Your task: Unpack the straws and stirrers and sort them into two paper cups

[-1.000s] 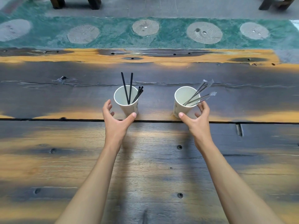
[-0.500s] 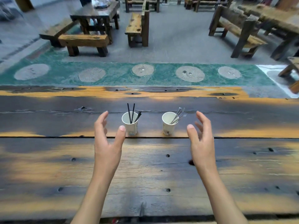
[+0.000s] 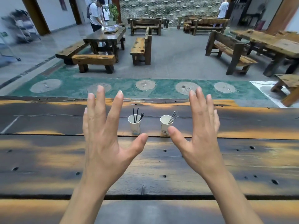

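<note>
My left hand [image 3: 105, 143] is up with its grip wide and holds nothing. My right hand [image 3: 200, 139] is the same, grip wide, fingers spread, touching nothing. Two cups stand on the counter [image 3: 48, 159] between my hands, farther away. The left cup [image 3: 134, 124] has black sticks [image 3: 135, 113] in it. The right cup [image 3: 165, 124] has clear wrapped sticks [image 3: 172, 116]. The cups stand near each other, not touching.

Dark plank table [image 3: 48, 159] — benches [image 3: 93, 61], brick wall [image 3: 161, 7] beyond
</note>
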Demonstrator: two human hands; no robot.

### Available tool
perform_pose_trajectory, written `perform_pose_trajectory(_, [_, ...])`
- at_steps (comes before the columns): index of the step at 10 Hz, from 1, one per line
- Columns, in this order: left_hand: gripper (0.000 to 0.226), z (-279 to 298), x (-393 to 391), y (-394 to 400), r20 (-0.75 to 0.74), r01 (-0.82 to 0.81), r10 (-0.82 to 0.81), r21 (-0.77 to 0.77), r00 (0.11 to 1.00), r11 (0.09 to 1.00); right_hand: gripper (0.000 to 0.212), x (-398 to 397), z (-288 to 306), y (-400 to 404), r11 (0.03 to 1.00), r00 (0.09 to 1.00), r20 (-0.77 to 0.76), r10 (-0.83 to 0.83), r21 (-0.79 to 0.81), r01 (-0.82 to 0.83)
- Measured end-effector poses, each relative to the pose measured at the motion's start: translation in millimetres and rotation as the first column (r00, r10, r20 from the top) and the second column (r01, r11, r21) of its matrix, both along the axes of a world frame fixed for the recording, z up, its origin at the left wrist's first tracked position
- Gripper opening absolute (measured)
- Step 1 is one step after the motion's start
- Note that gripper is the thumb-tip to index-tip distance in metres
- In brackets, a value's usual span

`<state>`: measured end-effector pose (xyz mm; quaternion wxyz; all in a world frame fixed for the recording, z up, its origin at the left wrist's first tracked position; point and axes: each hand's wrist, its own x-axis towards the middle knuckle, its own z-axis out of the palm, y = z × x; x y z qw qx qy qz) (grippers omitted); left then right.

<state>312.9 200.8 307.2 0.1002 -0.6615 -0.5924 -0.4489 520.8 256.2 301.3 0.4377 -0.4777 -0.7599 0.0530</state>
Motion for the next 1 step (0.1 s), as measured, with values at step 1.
perform_pose_trajectory(1, [0.088,4.2,7.5,-11.0,0.021,0.016,-0.016,-0.020,1.000,1.000,0.085,0.6,3.5,-11.0,1.000,1.000,-0.024,0.015,-0.013,-0.015])
